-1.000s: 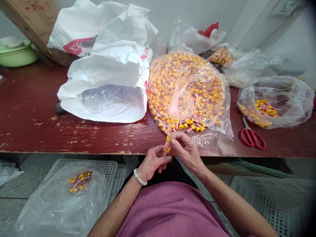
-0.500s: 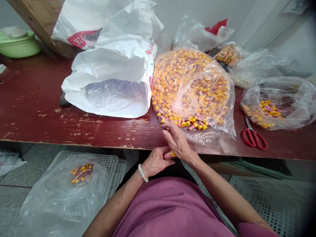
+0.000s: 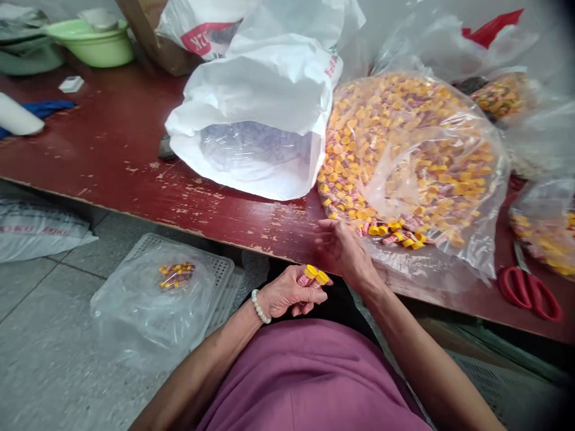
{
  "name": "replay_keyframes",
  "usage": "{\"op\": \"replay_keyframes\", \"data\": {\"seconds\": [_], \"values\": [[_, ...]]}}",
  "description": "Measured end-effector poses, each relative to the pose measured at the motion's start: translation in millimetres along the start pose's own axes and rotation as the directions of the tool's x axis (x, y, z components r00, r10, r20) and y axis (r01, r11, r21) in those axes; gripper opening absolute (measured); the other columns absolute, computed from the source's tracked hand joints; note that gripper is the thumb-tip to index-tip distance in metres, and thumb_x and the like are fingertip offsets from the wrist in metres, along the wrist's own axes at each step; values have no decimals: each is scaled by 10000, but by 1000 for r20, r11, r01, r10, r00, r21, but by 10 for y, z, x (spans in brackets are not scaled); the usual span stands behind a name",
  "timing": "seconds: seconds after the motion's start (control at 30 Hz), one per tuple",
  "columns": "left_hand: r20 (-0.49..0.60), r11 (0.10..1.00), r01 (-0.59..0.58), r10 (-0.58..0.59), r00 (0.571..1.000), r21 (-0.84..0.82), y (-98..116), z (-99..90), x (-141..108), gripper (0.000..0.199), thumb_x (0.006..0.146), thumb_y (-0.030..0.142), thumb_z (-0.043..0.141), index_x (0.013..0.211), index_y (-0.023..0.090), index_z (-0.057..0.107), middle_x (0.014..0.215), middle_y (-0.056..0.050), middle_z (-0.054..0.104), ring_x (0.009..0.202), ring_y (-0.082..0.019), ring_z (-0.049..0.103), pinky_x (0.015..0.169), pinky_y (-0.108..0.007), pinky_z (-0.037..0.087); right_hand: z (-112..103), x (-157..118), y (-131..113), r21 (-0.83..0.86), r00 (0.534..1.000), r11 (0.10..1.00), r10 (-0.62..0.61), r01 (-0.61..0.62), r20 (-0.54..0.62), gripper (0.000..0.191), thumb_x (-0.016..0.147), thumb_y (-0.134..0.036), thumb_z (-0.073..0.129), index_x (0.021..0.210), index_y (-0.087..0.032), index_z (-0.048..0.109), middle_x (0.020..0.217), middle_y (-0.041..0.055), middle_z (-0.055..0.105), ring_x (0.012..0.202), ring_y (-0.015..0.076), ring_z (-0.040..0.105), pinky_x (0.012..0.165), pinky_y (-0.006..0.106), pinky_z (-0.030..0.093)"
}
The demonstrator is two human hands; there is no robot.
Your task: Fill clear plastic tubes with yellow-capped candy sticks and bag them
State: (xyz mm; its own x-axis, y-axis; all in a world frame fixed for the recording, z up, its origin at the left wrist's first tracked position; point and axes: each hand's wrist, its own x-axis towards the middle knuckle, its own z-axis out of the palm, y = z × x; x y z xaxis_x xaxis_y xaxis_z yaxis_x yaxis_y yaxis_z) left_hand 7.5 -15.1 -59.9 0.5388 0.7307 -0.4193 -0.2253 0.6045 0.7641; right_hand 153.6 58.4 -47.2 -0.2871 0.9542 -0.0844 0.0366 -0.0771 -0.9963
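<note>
My left hand [image 3: 291, 293], with a pale bead bracelet at its wrist, is closed around small capped tubes [image 3: 313, 276]. They have yellow caps and red-and-white printed sides; two caps show above the fingers. Up and to the right, at the table edge, my right hand [image 3: 348, 254] is open, its fingers stretched leftward and partly blurred, with nothing visible in it. Just beyond it lie loose yellow-capped tubes [image 3: 399, 234] at the mouth of a large clear plastic bag [image 3: 390, 185] full of the same kind.
A white sack [image 3: 251, 78] holding clear plastic pieces stands left of the big bag. Red-handled scissors [image 3: 530, 293] lie at the right. Below left, a plastic bag [image 3: 135, 323] with several tubes rests on a white crate [image 3: 220, 263]. A green basin [image 3: 96, 45] stands far left.
The view has swung left. My left hand now shows two yellow caps upright where one tube was seen before. My right hand has drawn away from the left hand.
</note>
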Motion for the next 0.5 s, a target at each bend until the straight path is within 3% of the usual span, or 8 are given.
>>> {"op": "replay_keyframes", "data": {"seconds": [0.1, 0.17, 0.23, 0.33, 0.5], "values": [[-45, 985, -57, 50, 998, -163, -33, -121, -73, 385, 652, 340, 739, 949, 125, 622, 610, 20, 541, 434, -72, 507, 384, -181, 343, 42, -144, -96, -304, 961, 927, -153, 221, 233, 414, 891, -528, 384, 1150, -244, 539, 1108, 78, 602, 957, 216, 587, 820, 375, 487], [-127, 948, -131, 98, 987, -291, -88, -170, -92, 317, 636, 309, 757, 858, 118, 636, 640, 8, 566, 506, -79, 547, 497, -205, 421, 130, -266, -71, -468, 860, 758, -237, 455, 452, 581, 788, -558, 558, 1277, -262, 453, 1179, 102, 581, 1045, 275, 550, 886, 448, 449], [-203, 900, -177, 101, 974, -399, -156, -213, -100, 283, 584, 267, 788, 763, 109, 635, 650, -2, 583, 556, -87, 562, 580, -223, 440, 255, -351, 56, -544, 763, 559, -295, 626, 574, 817, 694, -528, 681, 1376, -247, 330, 1219, 140, 563, 1074, 321, 534, 897, 503, 428], [-277, 852, -192, 57, 959, -487, -260, -324, -124, 289, 502, 241, 822, 640, 94, 615, 575, -1, 569, 528, -93, 545, 577, -233, 417, 491, -359, 347, -602, 725, 404, -393, 689, 566, 828, 726, -393, 680, 1410, -201, 257, 1206, 176, 562, 1060, 324, 549, 858, 492, 462], [-412, 788, -314, 84, 907, -530, -388, -556, -300, 282, 497, 220, 828, 630, 84, 619, 573, -4, 572, 530, -86, 533, 581, -229, 399, 925, -200, 552, -520, 627, 351, -451, 779, 635, 692, 739, -354, 661, 1340, -198, 356, 1113, 157, 612, 987, 294, 599, 828, 449, 505]]}}
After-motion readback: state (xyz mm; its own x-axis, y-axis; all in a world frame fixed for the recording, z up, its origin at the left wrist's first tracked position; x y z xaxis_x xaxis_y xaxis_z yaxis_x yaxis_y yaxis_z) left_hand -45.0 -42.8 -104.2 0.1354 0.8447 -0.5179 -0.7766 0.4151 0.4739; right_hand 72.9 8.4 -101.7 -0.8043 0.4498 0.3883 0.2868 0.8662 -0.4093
